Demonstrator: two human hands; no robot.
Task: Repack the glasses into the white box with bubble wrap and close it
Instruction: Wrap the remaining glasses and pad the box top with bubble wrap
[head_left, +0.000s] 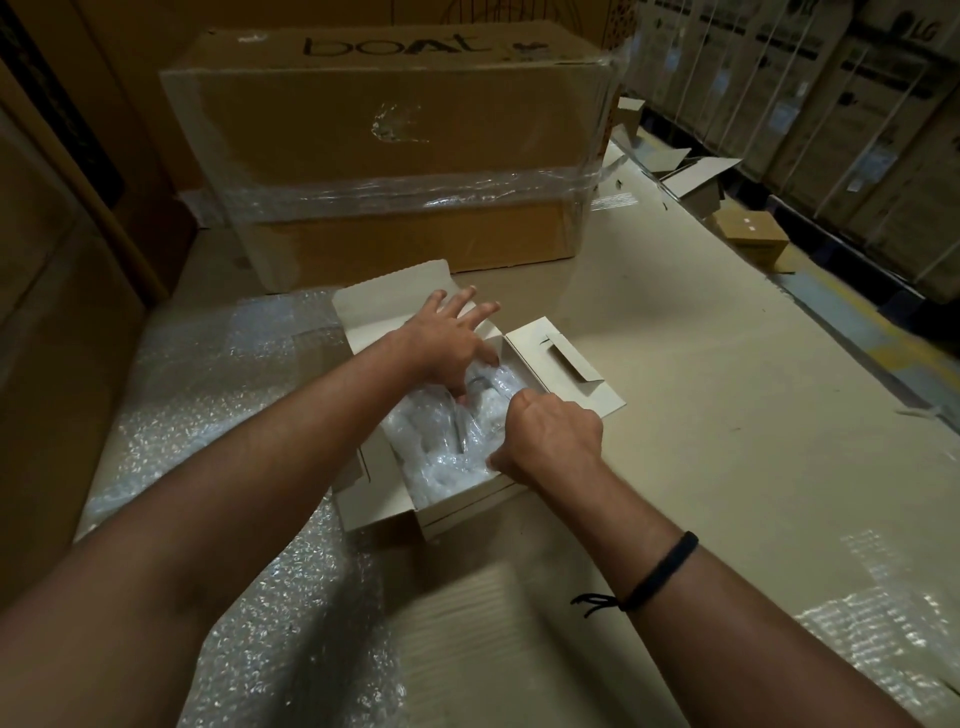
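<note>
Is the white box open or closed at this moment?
Open. The white box has its flaps folded outward, and bubble wrap lies exposed inside.

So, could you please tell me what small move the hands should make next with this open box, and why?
Probably press the bubble wrap down below the rim of the white box. It bulges around the glasses, the right hand curls into it, the left hand is spread open above, and the lid flap cannot fold over yet.
</note>
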